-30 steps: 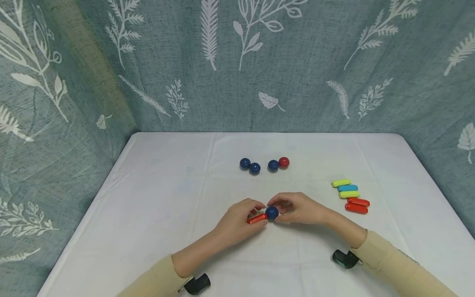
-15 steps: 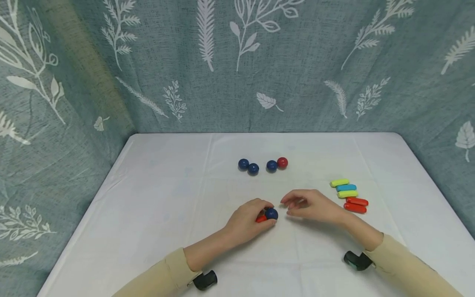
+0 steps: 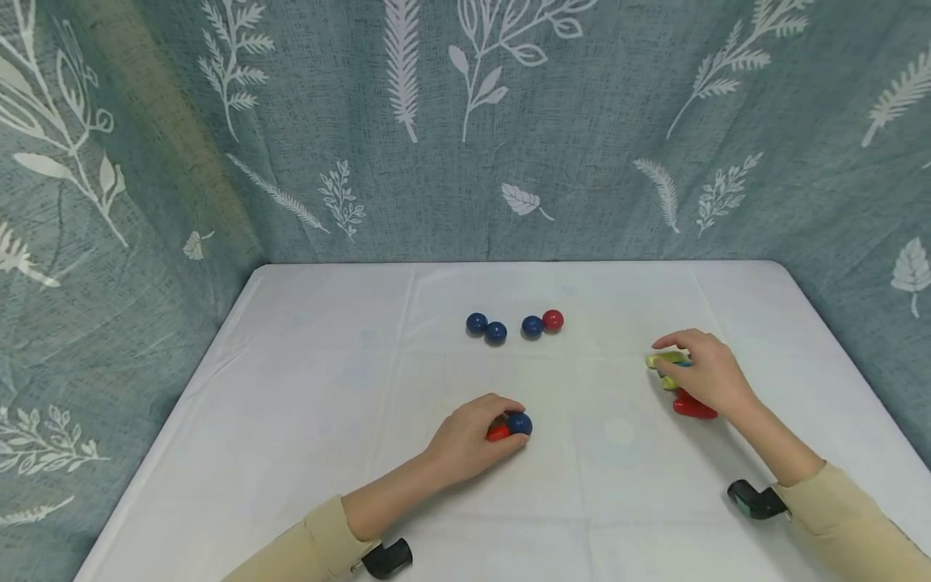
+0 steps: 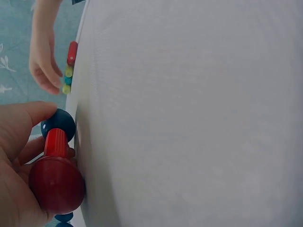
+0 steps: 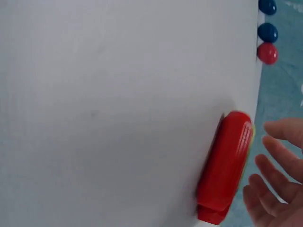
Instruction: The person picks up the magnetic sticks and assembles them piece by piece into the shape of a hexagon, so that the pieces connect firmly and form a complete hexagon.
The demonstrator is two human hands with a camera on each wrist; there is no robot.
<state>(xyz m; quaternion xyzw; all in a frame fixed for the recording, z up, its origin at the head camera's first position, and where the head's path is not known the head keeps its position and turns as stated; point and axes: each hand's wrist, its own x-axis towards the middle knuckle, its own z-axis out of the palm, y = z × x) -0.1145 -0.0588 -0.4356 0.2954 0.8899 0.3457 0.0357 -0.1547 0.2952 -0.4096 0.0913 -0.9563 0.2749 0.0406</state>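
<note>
My left hand point(image 3: 473, 436) grips a small assembly above the white table: a red rod point(image 4: 57, 143) between a dark blue ball point(image 4: 60, 125) and a red ball point(image 4: 57, 185). Fingers and thumb curve round it, hiding part of the rod in the head view. Over at the right, my right hand point(image 3: 711, 373) is at a group of short rods, thumb and forefinger spread about a yellow rod point(image 3: 652, 361). Part of a blue rod point(image 3: 684, 364) shows under that hand. A red rod point(image 5: 225, 163) lies closest in the right wrist view, apart from the fingertips.
Two blue balls point(image 3: 486, 328) sit together toward the back of the white table point(image 3: 349, 364). To their right, another blue ball point(image 3: 532, 326) touches a red ball point(image 3: 553, 321). A patterned green-grey curtain point(image 3: 436, 202) hangs behind the table and along its sides.
My right hand has let go of the blue ball beside my left hand and moved right to the rods. My left hand keeps the assembly, with only a small shift.
</note>
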